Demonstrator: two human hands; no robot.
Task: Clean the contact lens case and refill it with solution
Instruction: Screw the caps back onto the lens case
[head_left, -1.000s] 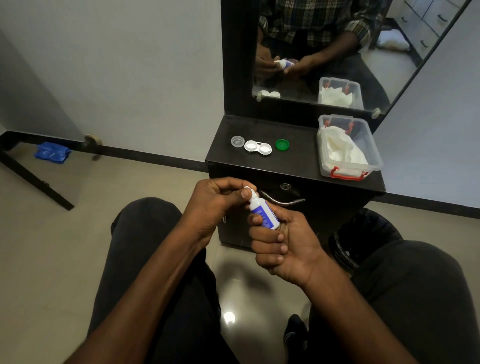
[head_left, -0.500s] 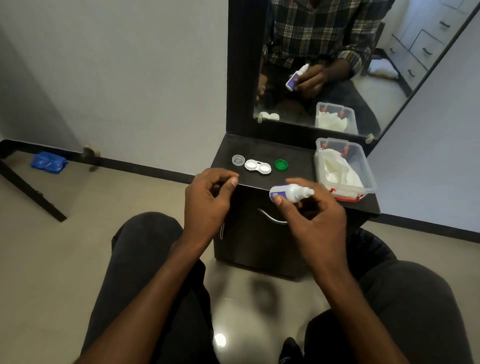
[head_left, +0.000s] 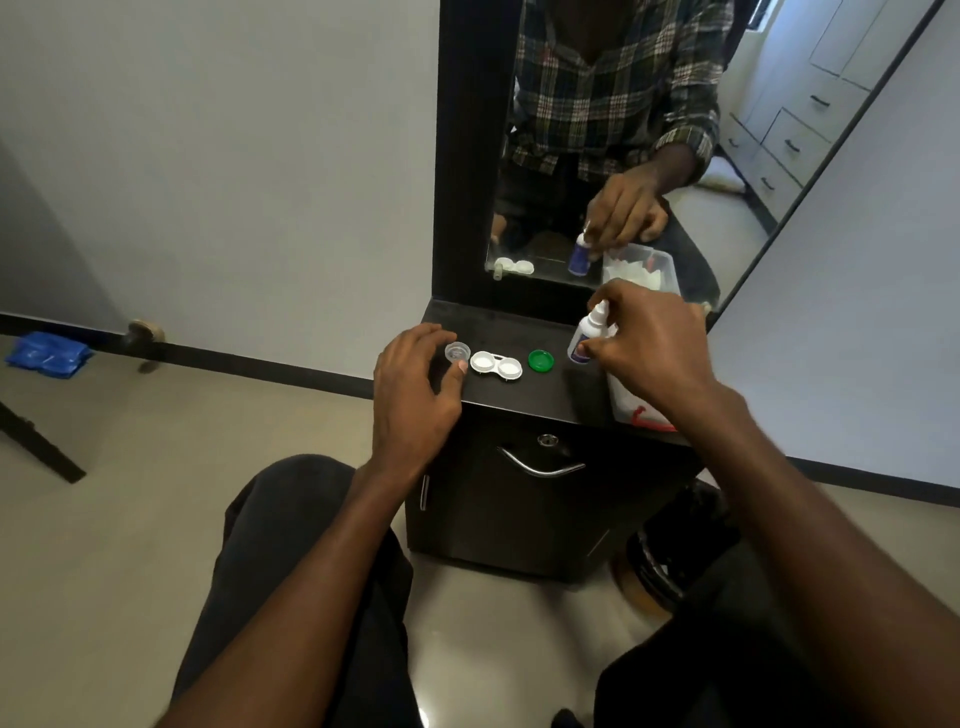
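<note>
Item: we hold the light, squeezable solution bottle (head_left: 586, 340) mid-body in right-hand fingers (head_left: 597, 349), right of the open lens case (head_left: 496, 365); left-hand fingers (head_left: 457, 370) loosely curled, holding nothing.

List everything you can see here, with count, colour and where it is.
contact lens case: 1, white, open, on the cabinet top
clear cap: 1, transparent, left of the case
green cap: 1, green, right of the case
solution bottle: 1, white with blue label, upright on the cabinet top
plastic box: 1, clear with red clips, right end of the cabinet top
cabinet: 1, black
mirror: 1, black frame
blue packet: 1, on the floor, far left
left hand: fingers at the clear cap
right hand: holds the bottle
</note>
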